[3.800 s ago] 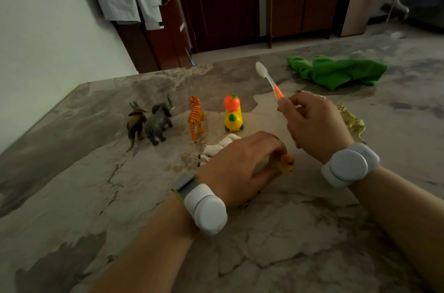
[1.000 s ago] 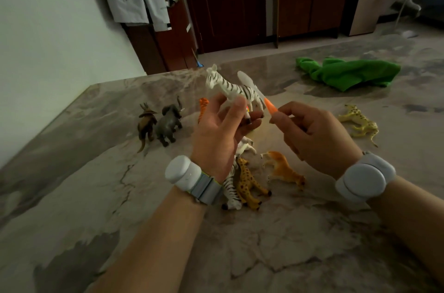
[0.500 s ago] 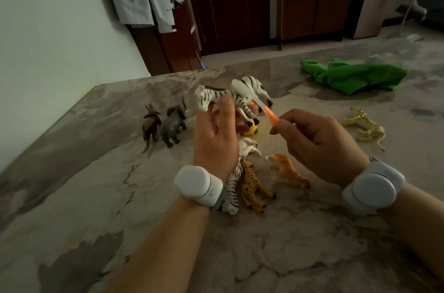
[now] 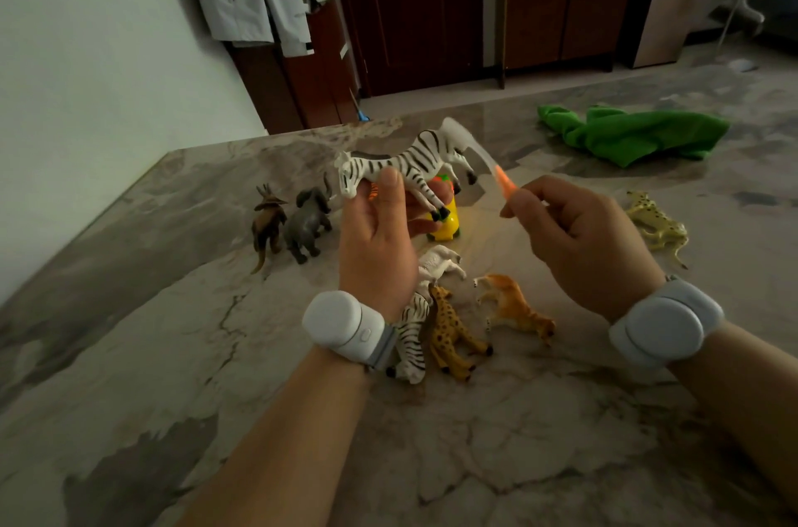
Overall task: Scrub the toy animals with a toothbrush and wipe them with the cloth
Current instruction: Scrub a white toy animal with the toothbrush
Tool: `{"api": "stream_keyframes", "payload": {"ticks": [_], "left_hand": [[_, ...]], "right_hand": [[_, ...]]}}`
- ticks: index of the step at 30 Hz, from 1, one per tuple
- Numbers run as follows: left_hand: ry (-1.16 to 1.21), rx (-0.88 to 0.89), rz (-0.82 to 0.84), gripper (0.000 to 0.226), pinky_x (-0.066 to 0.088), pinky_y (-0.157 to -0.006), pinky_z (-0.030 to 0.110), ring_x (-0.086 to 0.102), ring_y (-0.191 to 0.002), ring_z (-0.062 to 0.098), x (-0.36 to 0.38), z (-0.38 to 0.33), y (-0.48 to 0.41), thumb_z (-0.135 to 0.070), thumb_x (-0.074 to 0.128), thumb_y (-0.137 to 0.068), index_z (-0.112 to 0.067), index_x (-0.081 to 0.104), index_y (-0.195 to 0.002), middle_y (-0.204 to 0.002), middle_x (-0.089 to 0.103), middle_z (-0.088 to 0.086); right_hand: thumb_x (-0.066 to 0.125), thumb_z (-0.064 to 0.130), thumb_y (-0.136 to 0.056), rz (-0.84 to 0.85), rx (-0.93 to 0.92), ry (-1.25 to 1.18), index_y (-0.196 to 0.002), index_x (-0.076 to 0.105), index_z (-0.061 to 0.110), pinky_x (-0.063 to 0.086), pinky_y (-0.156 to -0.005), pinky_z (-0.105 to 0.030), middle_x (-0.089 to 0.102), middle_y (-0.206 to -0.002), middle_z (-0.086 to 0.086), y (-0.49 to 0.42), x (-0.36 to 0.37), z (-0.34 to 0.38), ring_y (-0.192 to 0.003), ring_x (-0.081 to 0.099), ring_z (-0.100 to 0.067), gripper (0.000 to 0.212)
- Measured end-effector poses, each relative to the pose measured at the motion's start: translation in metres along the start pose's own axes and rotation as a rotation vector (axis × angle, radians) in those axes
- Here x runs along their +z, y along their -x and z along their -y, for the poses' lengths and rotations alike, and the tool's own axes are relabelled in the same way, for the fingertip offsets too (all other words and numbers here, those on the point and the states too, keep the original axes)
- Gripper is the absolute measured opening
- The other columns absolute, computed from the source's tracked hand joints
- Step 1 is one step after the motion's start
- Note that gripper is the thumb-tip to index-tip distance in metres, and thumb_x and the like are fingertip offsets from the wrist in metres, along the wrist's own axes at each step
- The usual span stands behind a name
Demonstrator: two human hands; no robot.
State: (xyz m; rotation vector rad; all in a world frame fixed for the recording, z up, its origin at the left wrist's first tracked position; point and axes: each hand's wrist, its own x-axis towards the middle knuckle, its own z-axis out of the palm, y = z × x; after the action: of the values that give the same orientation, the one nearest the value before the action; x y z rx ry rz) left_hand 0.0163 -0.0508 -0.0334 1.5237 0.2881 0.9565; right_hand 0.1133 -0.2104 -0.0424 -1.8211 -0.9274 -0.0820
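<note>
While the left hand (image 4: 380,237) holds a toy zebra (image 4: 410,163) up above the counter (image 4: 129,354), the right hand (image 4: 578,241) holds a toothbrush (image 4: 479,157) towards it. The left fingers (image 4: 421,224) are curled under the zebra's belly and legs, and the thumb lies across its near side. The zebra is almost level, with its head to the left and its rump to the right. The right fingers (image 4: 524,202) pinch the orange part of the toothbrush, and the pale head of the brush points up and left, at the zebra's rump. The brush is blurred, so I cannot tell if it really touches the toy.

Other toys are on the counter. A brown horned animal (image 4: 267,220) and a grey elephant (image 4: 308,222) stand side by side at the left. A yellow toy (image 4: 449,222) is partly hidden behind the left hand. A white animal (image 4: 440,263), a second zebra (image 4: 412,336), a spotted giraffe (image 4: 453,332) and an orange-brown animal (image 4: 514,306) lie on their sides between the two wrists. A pale spotted cat (image 4: 656,220) lies to the right of the right hand. The green cloth (image 4: 630,135) lies crumpled at the far right of the counter, well apart from both hands. Each wrist carries a white band (image 4: 341,323)
</note>
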Motion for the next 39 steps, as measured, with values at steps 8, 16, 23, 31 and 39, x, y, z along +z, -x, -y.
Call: {"api": "stream_keyframes", "payload": {"ticks": [8,16,23,31,39], "left_hand": [[-0.038,0.007,0.009,0.023,0.058,-0.065,0.026,0.071,-0.074,0.008,0.002,-0.004,0.0,-0.028,0.039,-0.106,-0.022,0.059,-0.098,-0.079,0.074,-0.011],[-0.014,-0.007,-0.036,0.024,0.058,-0.066,0.031,0.073,-0.078,0.017,0.003,0.0,0.002,-0.031,0.042,-0.105,-0.02,0.061,-0.097,-0.083,0.075,0.0],[-0.009,-0.015,-0.006,0.029,0.058,-0.071,0.034,0.074,-0.086,0.025,0.002,0.003,0.001,-0.032,0.04,-0.105,-0.018,0.063,-0.094,-0.091,0.076,0.007],[0.119,-0.095,-0.037,0.04,0.057,-0.072,0.034,0.072,-0.092,0.034,0.002,0.007,-0.003,-0.031,0.036,-0.107,-0.001,0.061,-0.107,-0.099,0.073,0.021],[0.223,-0.135,-0.105,0.038,0.057,-0.083,0.048,0.068,-0.099,0.043,0.001,0.008,-0.005,-0.033,0.039,-0.106,-0.001,0.059,-0.104,-0.105,0.068,0.03]], "right_hand": [[0.044,0.051,-0.094,0.103,-0.031,-0.029,-0.089,0.067,0.022,0.037,-0.045,-0.032,0.054,-0.054,-0.007,0.004,0.004,0.006,-0.044,0.044,-0.021,0.037],[0.046,0.049,-0.097,0.085,-0.046,-0.025,-0.087,0.067,0.021,0.036,-0.044,-0.031,0.053,-0.051,-0.003,0.008,0.009,0.01,-0.042,0.044,-0.02,0.036],[0.047,0.043,-0.101,-0.024,-0.017,0.015,-0.086,0.068,0.019,0.037,-0.045,-0.031,0.052,-0.05,0.0,0.003,0.008,-0.001,-0.043,0.045,-0.013,0.035],[0.047,0.045,-0.099,-0.017,-0.016,0.035,-0.085,0.068,0.023,0.037,-0.045,-0.027,0.053,-0.051,0.0,0.001,0.005,-0.004,-0.044,0.045,-0.012,0.033],[0.046,0.044,-0.099,-0.032,-0.023,0.057,-0.085,0.067,0.023,0.039,-0.046,-0.032,0.054,-0.052,-0.003,0.001,0.006,-0.002,-0.045,0.048,-0.019,0.033]]}}
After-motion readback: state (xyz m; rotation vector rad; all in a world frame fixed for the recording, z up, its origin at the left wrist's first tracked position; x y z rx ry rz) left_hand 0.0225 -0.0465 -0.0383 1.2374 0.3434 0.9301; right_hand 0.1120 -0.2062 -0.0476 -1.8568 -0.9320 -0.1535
